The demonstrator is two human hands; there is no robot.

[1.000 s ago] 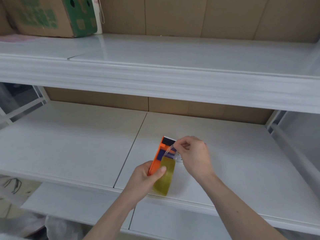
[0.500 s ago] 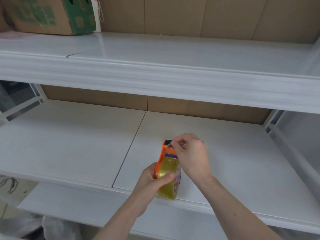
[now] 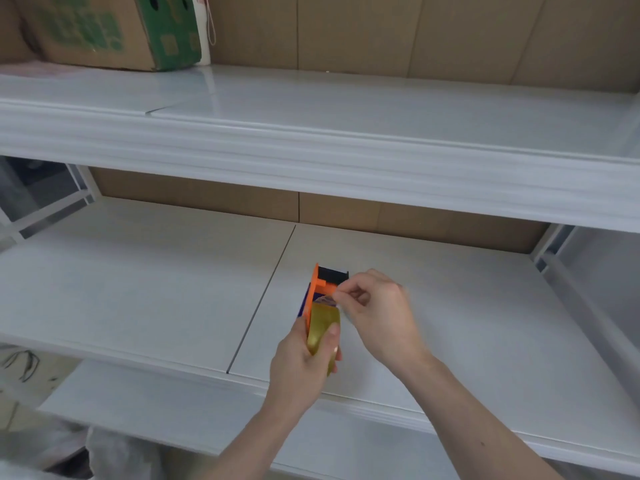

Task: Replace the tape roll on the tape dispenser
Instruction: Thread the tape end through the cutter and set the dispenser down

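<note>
An orange tape dispenser (image 3: pixel 316 289) with a black front end is held upright over the middle shelf. A yellowish clear tape roll (image 3: pixel 322 325) sits in it. My left hand (image 3: pixel 304 362) grips the dispenser and roll from below, thumb pressed on the roll's edge. My right hand (image 3: pixel 377 313) is just to the right, thumb and forefinger pinched at the tape's loose end near the orange crossbar. The tape end itself is too thin to make out clearly.
A white middle shelf (image 3: pixel 145 289) lies under the hands, with a seam running left of the dispenser. The upper shelf (image 3: pixel 346 143) juts out above. A cardboard box with green print (image 3: pixel 107 29) stands on it at the far left. A white frame post (image 3: pixel 554 244) is at right.
The dispenser has turned so the roll sits inside it edge-on and has risen slightly. My right hand has moved from the dispenser's top down to the crossbar, still pinching the tape end.
</note>
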